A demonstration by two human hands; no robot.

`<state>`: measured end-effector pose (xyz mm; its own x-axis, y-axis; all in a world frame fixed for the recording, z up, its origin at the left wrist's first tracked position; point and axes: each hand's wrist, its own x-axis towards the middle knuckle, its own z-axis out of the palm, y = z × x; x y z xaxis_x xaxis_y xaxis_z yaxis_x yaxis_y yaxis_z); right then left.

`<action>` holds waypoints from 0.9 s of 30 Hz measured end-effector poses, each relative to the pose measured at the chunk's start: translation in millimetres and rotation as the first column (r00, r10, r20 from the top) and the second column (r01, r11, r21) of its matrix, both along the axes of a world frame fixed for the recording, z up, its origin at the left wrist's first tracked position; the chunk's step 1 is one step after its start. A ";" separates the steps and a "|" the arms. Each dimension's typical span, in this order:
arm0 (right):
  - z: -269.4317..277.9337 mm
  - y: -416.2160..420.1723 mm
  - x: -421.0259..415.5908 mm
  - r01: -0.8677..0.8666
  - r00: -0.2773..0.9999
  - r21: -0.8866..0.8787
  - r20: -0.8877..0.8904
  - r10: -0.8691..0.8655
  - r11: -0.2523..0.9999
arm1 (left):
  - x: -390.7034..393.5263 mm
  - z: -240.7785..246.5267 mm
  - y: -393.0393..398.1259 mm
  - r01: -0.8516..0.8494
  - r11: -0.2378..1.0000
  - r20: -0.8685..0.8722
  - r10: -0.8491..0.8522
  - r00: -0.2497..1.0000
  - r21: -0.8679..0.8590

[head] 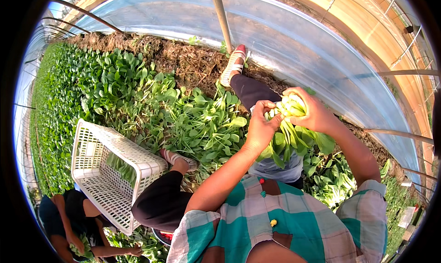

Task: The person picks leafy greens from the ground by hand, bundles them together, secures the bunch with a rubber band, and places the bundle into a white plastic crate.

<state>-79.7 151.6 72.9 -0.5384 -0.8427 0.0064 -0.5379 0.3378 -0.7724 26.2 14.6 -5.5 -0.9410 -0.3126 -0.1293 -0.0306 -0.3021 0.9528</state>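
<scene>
A bunch of leafy greens point(291, 106), likely bok choy, is held in front of my chest, its pale stem ends up and its leaves hanging down. My right hand point(311, 109) wraps around the stems from the right side. At the left side of the stems, my left hand point(262, 125) has its thumb and fingertips closed against the bunch. Whether a tie lies under those fingers is hidden. Cut greens point(206, 125) lie spread on the ground beyond my left forearm. Below the hanging leaves, pale plastic sheeting point(279, 170) shows by my lap.
A white plastic crate point(151, 159) stands tilted at my left, with some greens inside. Past it, another person point(69, 221) holds greens. Growing greens point(113, 70) fill the bed ahead. A pole point(220, 18) rises near my foot, before the plastic film wall point(296, 39). More greens point(334, 183) lie at my right.
</scene>
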 end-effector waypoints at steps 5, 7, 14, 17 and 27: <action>0.0 -6.3 21.6 0.108 0.992 0.044 -0.075 -0.105 0.993 | 6.4 0.5 3.7 -0.067 0.997 0.070 0.063 0.996 0.050; -4.0 -5.2 26.1 0.146 0.986 0.042 -0.082 -0.142 0.988 | 9.1 -4.3 1.9 -0.072 0.971 -0.004 0.073 0.997 -0.226; -3.2 -5.0 31.4 0.193 0.981 0.065 -0.010 -0.193 0.979 | 13.5 5.5 3.4 -0.068 0.949 0.005 0.073 0.997 -0.308; -3.2 -3.7 28.2 0.179 0.984 0.053 -0.030 -0.178 0.982 | 12.2 6.7 8.5 -0.124 0.948 -0.041 0.117 0.992 -0.292; -2.4 -4.2 24.3 0.180 0.969 -0.006 0.174 -0.176 0.984 | 4.6 13.2 19.7 -0.163 0.890 0.027 0.167 0.986 0.427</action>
<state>-55.4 147.4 70.5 -0.6742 -0.7340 -0.0826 -0.3290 0.3986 -0.8561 30.8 34.3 7.7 -0.8825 -0.3807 -0.2760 0.0639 -0.6786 0.7317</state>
